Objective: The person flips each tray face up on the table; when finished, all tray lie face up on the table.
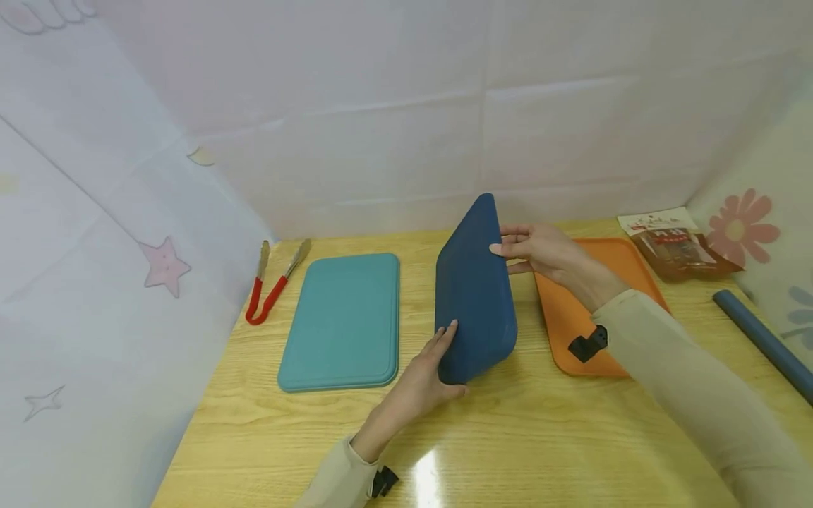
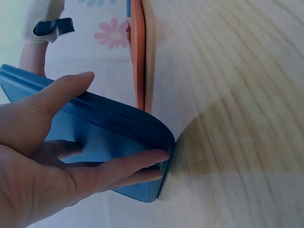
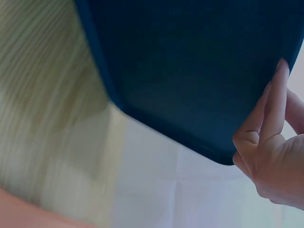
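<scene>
Both hands hold a blue tray (image 1: 473, 289) with rounded corners, raised steeply on edge over the wooden table. My left hand (image 1: 422, 381) grips its near lower end; in the left wrist view, the thumb (image 2: 78, 85) lies over the rim and the fingers spread along the face. Farther back, my right hand (image 1: 549, 257) pinches the tray's right edge, thumb on the side facing me and fingers partly hidden behind. The raised rim shows in the right wrist view, where fingers (image 3: 275, 107) lie against the tray. The tray's lower edge is close over the table.
A turquoise tray (image 1: 346, 324) lies flat on the left, beside red-handled tongs (image 1: 269, 300). Under the right forearm is an orange tray (image 1: 559, 317). A brown and white food packet (image 1: 676, 247) and a blue-grey rod or roll (image 1: 765, 346) lie at the right edge.
</scene>
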`<state>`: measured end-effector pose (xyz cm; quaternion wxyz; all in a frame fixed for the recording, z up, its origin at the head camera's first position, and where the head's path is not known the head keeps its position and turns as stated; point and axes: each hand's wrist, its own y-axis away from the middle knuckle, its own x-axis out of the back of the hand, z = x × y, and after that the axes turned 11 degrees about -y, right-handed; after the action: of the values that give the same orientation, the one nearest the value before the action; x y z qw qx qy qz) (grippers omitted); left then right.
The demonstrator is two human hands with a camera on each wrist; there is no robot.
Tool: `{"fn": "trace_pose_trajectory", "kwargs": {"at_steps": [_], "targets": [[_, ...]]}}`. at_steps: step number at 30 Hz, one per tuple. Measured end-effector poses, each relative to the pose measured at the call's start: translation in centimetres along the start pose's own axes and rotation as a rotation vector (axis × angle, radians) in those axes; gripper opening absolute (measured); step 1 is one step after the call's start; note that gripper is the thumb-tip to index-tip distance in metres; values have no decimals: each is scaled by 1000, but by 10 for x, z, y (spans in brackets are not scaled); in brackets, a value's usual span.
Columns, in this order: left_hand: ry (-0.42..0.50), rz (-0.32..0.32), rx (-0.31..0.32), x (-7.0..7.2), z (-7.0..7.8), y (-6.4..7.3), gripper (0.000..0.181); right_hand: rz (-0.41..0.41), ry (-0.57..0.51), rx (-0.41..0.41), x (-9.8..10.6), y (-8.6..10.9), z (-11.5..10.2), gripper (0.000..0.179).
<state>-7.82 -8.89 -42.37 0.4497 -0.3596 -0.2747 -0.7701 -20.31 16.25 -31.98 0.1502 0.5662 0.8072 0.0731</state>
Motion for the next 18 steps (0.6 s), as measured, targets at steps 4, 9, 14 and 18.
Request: {"fn": "trace_pose_trajectory", "kwargs": {"at_steps": [4, 9, 14, 18], "targets": [[42, 42, -38, 0, 3, 3, 103, -9, -31, 14, -12, -4, -7, 75], [81, 86, -47, -2, 7, 5, 104, -6, -55, 23, -23, -8, -10, 73], [146, 134, -75, -3, 12, 5, 107, 19, -77, 34, -36, -13, -14, 69], [177, 178, -119, 0, 19, 3, 115, 49, -83, 42, -48, -17, -17, 66]]}}
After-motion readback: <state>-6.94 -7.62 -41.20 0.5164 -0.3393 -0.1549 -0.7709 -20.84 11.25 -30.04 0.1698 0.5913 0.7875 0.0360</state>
